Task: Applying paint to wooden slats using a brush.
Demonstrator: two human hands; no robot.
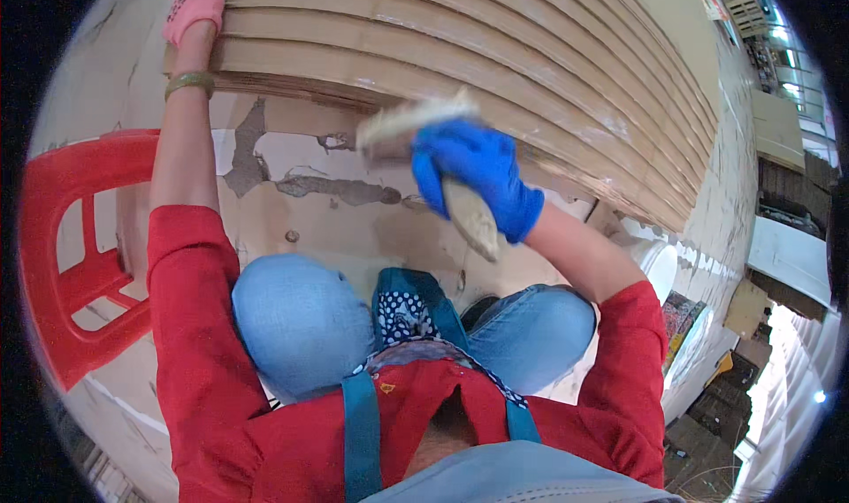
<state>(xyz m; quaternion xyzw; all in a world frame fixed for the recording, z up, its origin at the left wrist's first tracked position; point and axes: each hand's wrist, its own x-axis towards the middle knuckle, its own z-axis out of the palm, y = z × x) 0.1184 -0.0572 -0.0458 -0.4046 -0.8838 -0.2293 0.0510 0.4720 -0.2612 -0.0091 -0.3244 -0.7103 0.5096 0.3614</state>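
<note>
My left hand (196, 12), in a pink glove, reaches far forward to the left end of a stack of brown boards (371, 57). It rests against their edge with its fingers stretched out, the tips partly cut off by the top of the picture. My right hand (482, 167), in a blue glove, is closed around the handle of a pale, wide-headed brush (416, 123). Motion blurs the brush's head, which lies over the stack's near edge. Its thick mottled handle sticks out below my palm. Shiny streaks run along the stepped board edges.
A red plastic stool (49, 238) lies at my left. At my right stand a white bucket (659, 269) and a tub with a coloured label (685, 339). Worn boards with grey patches (340, 189) lie between my knees and the stack.
</note>
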